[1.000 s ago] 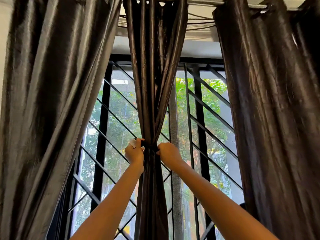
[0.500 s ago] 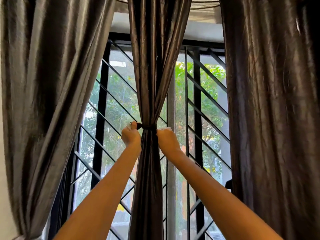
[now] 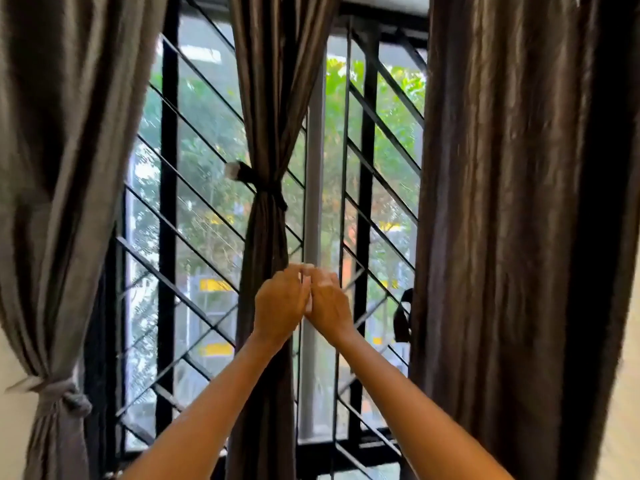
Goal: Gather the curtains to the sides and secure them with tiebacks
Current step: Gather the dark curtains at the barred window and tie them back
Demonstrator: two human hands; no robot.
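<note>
Neither hand grips anything: the left hand (image 3: 279, 303) and right hand (image 3: 329, 306) hover side by side below the knot, fingers loosely bent and touching each other at the tips, in front of the lower middle curtain (image 3: 266, 98) without holding it. Half a second ago both hands were up at the tieback, one on each side of the bundle — now they have dropped away from it. That dark tieback (image 3: 265, 188) is cinched round the middle curtain, its pale-tipped end (image 3: 232, 170) sticking out to the left, so this panel looks secured. At the lower left the left curtain (image 3: 69, 168) is also bunched and bound with a grey tieback (image 3: 59, 393) against the wall. The right curtain (image 3: 502, 220) hangs full and loose, with what may be a dark strap (image 3: 403, 317) at its inner edge — probably the one job left, judging from here. Behind all three, the black window grille (image 3: 363, 168) shows green trees outside.
</note>
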